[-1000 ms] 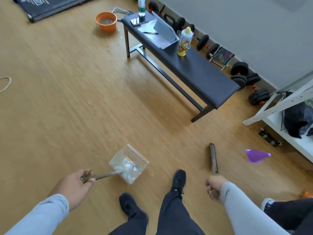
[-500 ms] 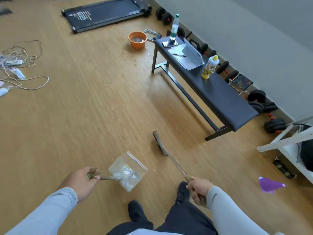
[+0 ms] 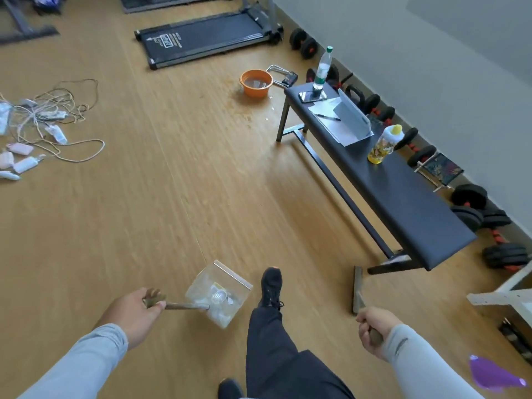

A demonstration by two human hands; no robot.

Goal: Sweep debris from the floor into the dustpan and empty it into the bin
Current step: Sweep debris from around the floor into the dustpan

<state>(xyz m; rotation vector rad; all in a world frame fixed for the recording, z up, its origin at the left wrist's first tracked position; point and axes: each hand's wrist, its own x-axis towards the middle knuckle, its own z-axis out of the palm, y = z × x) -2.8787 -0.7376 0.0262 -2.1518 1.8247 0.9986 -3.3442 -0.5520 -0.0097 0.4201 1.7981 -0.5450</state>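
1. The dustpan (image 3: 220, 293), a clear square box on a brownish handle, sits low in the middle of the frame, just left of the forward shoe (image 3: 272, 285). Pale debris (image 3: 217, 298), what looks like crumpled wrappers or paper, lies inside it. It appears held level, probably so that nothing tips out while it is carried.
2. The left hand (image 3: 135, 312), lower left of centre, is curled round the end of the dustpan's handle, thumb on top. Gripping at the far end keeps the pan low and out ahead of the body.
3. The right hand (image 3: 371, 329), lower right, is closed round the handle of the broom (image 3: 357, 289). The broom's narrow head points up the frame toward the foot of the table (image 3: 403, 197); whether it touches the floor I cannot tell. It looks held aside as an idle tool, which suggests the sweeping here is done and emptying comes next.
4. No bin is plainly in view, so that step is not yet done.
5. The table runs down the right side, carrying a clear water bottle (image 3: 322, 70), a phone (image 3: 312, 95), papers with a pen (image 3: 328, 117), and a yellow bottle (image 3: 384, 145).
6. Farther out: an orange basin (image 3: 256, 83) at upper centre, a treadmill (image 3: 207, 38) above it, tangled cables (image 3: 49, 122) at upper left, dumbbells (image 3: 472, 203) along the wall.
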